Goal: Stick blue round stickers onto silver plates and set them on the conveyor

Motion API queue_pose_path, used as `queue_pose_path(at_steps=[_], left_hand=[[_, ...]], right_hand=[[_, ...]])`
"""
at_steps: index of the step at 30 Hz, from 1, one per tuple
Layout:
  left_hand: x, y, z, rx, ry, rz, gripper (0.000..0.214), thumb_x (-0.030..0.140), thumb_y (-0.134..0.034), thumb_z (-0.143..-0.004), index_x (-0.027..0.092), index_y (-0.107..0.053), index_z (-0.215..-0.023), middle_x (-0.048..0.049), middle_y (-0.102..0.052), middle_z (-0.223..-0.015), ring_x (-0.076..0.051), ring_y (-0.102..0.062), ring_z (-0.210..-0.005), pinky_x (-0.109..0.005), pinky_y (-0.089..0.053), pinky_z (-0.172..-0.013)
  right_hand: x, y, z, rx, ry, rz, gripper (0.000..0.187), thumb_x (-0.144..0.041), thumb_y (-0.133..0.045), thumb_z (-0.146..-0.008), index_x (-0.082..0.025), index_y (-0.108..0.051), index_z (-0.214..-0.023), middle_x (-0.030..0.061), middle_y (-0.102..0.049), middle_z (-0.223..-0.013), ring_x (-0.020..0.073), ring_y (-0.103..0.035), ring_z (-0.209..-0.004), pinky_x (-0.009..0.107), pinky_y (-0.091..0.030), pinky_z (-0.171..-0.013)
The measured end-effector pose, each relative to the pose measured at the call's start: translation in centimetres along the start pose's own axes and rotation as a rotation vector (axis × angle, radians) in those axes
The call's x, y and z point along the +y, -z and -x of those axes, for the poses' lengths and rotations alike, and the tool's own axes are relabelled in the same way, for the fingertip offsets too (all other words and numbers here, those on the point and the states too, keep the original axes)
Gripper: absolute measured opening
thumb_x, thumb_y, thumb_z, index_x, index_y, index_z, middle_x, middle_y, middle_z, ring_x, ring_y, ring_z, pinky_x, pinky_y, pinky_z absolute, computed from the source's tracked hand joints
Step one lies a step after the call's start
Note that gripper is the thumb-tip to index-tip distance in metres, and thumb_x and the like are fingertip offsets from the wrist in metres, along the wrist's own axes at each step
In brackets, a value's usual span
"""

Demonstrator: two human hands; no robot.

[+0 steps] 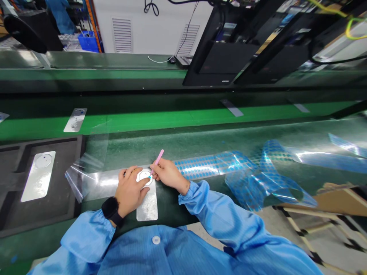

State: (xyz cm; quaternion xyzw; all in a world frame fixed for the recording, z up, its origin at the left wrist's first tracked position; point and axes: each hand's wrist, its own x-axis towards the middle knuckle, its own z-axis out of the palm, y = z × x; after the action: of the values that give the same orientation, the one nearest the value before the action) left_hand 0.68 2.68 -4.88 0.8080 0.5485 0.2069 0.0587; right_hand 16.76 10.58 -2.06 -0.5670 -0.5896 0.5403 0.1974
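Fingertips of the right hand (166, 173) pinch a slim pink plastic stick (158, 156) — its lower end at the round ring of a silver rectangular panel (147, 208) on the dark-green bench (137, 149). The left hand (130, 193), thumb and forefinger apart, rests over the panel's upper left. Blue-dotted clear film (197, 168) curls away rightward; a black foam tray (64, 198) bounds the left. Green surface stretches beyond the hands — toward a brighter green belt (160, 119).
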Motion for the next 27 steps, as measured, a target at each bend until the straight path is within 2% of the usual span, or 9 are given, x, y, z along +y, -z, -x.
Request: queue_pose_path(at_steps=[8,13,17,23,27], left_hand=[[0.0,0.3,0.1,-0.002,-0.015,-0.015,0.018,0.024,-0.064,-0.08,0.027,-0.069,-0.097,-0.0105,-0.061,-0.119,-0.034,-0.048,-0.117,-0.054,-0.036,-0.093],[0.0,0.3,0.2,0.003,-0.011,-0.016,0.018,0.025,-0.064,-0.08,0.027,-0.07,-0.097,-0.0101,-0.062,-0.117,-0.033,-0.049,-0.116,-0.053,-0.036,-0.094],[0.0,0.4,0.3,-0.003,-0.003,-0.044,0.02,0.026,-0.064,-0.081,0.027,-0.069,-0.1,-0.0104,-0.062,-0.118,-0.033,-0.049,-0.117,-0.053,-0.036,-0.095],[0.6,1.0,0.1,-0.064,0.034,-0.082,0.026,0.026,-0.065,-0.081,0.031,-0.068,-0.106,-0.0089,-0.063,-0.122,-0.032,-0.049,-0.12,-0.054,-0.034,-0.095],[0.7,1.1,0.0,-0.082,0.043,-0.1,0.027,0.027,-0.064,-0.081,0.031,-0.068,-0.108,-0.0093,-0.062,-0.124,-0.033,-0.048,-0.121,-0.053,-0.035,-0.092]], right_hand=[[0.0,-0.1,-0.1,-0.014,0.0,0.006,0.016,-0.015,-0.055,-0.087,-0.016,-0.056,-0.071,-0.0001,-0.063,-0.06,0.0098,-0.061,-0.049,0.017,-0.048,-0.043],[0.2,0.5,0.0,0.059,-0.012,-0.132,0.012,-0.018,-0.056,-0.088,-0.017,-0.053,-0.076,-0.0023,-0.06,-0.055,0.0088,-0.057,-0.041,0.017,-0.045,-0.041],[0.1,1.5,0.3,0.118,0.017,-0.142,0.011,-0.02,-0.055,-0.089,-0.017,-0.053,-0.079,-0.0025,-0.06,-0.055,0.01,-0.059,-0.044,0.018,-0.046,-0.044],[0.4,1.7,1.1,0.149,0.232,0.105,0.01,-0.023,-0.056,-0.088,-0.018,-0.056,-0.079,-0.0009,-0.063,-0.061,0.0133,-0.062,-0.057,0.023,-0.047,-0.057],[0.6,1.3,1.5,0.115,0.331,0.232,0.012,-0.023,-0.053,-0.089,-0.019,-0.056,-0.078,-0.001,-0.062,-0.063,0.0137,-0.06,-0.061,0.024,-0.043,-0.06]])
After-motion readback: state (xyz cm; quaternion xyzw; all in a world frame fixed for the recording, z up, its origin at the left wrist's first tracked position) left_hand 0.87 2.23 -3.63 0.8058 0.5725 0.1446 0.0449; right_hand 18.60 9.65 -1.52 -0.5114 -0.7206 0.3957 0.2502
